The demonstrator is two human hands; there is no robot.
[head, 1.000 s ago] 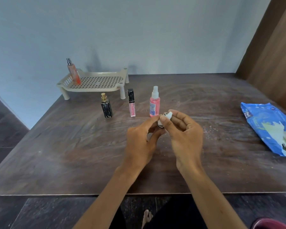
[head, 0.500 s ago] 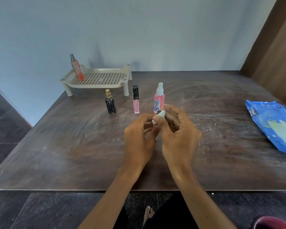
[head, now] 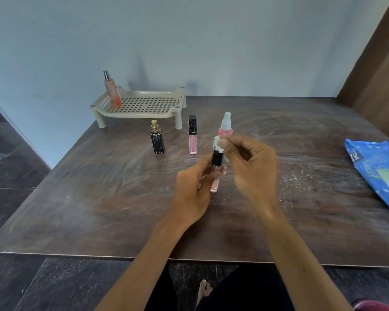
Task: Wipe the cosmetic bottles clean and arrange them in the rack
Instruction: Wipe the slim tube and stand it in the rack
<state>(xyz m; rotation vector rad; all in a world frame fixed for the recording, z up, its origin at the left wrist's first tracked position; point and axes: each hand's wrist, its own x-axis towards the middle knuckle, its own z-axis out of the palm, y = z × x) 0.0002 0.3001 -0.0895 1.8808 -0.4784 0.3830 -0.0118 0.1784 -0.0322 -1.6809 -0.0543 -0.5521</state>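
A pink lip gloss tube (head: 216,170) with a black cap stands almost straight up in the air over the middle of the table, and a small white wipe (head: 218,145) sits on its cap. At 11 o'clock from it, a tan rack (head: 142,106) with little square holes stands on short legs. A tall orange spray bottle (head: 111,91) stands in the rack's left corner. Between the rack and the held tube, three stand in a row: a black bottle with a gold top (head: 157,140), a second pink gloss tube (head: 192,137), a pink spray bottle (head: 225,125)
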